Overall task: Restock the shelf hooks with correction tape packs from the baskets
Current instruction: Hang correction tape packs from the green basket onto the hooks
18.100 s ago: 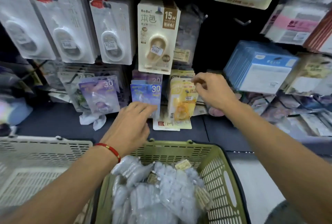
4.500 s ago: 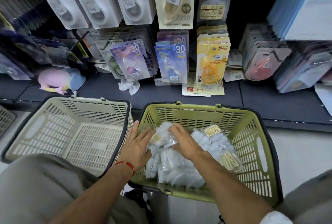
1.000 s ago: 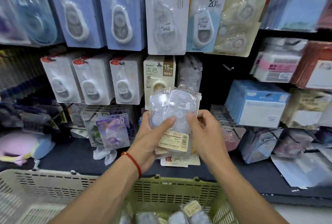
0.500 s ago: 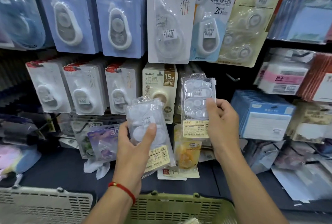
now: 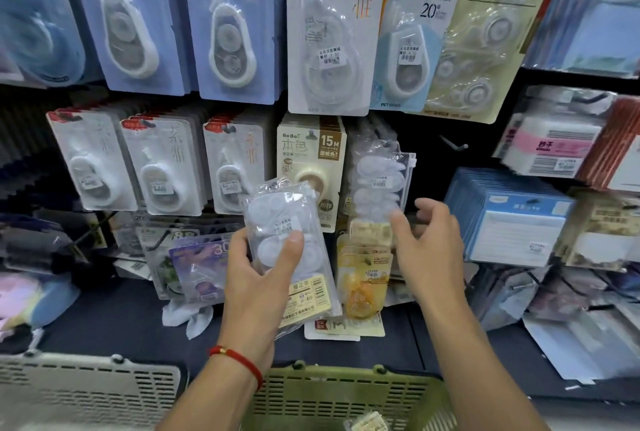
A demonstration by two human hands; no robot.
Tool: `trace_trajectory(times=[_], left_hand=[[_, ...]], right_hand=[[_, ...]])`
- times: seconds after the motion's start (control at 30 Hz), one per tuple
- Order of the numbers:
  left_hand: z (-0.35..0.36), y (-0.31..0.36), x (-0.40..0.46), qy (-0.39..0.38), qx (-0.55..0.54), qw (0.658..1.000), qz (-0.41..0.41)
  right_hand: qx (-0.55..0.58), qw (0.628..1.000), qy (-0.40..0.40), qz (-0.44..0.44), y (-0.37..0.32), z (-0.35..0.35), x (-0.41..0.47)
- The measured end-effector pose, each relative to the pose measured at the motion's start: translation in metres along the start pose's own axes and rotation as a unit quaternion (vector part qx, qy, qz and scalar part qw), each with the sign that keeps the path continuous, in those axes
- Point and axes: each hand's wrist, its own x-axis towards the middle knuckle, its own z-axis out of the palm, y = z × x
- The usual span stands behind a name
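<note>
Left hand (image 5: 256, 278): we grip a clear tape pack (image 5: 287, 247).
Right hand (image 5: 429, 250): open, fingers loose, at three o'clock of it.
Hung pack (image 5: 379, 185): on its hook, at twelve o'clock of our right hand.

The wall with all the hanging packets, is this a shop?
Most likely a stationery shop. Correction tape packs hang in rows on hooks with price stickers, and a green basket of stock sits below the person's hands.

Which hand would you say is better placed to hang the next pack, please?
Probably the right hand: it is empty just below the hung clear pack, while the left hand grips the remaining packs.
</note>
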Motion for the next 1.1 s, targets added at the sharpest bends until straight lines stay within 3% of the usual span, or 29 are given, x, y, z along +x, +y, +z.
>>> trace_trajectory(times=[0.07,0.2,0.27,0.43,0.7,0.9,1.1], left_hand=[[0.001,0.000,-0.002,-0.009,0.005,1.000,0.005],[0.005,-0.003,-0.005,-0.012,0.035,0.999,0.023],[0.006,-0.004,-0.005,-0.011,0.041,0.999,0.025],[0.009,-0.001,-0.008,-0.026,0.011,0.999,-0.021],[0.004,-0.003,-0.005,-0.086,-0.056,0.989,-0.103],[0.004,-0.005,-0.004,-0.057,-0.001,0.997,-0.058],[0.005,-0.004,-0.006,-0.050,0.006,0.998,-0.040]], right_hand=[[0.030,0.998,-0.054,-0.014,-0.001,0.001,-0.015],[0.101,0.965,-0.242,-0.031,-0.004,0.008,-0.049],[0.107,0.958,-0.265,-0.035,-0.004,0.010,-0.058],[0.107,0.966,-0.233,-0.037,-0.006,0.005,-0.058],[0.150,0.967,-0.201,0.048,0.001,0.002,-0.053],[0.223,0.972,-0.071,0.035,0.006,-0.004,-0.043],[0.232,0.971,-0.058,0.003,0.009,-0.010,-0.025]])
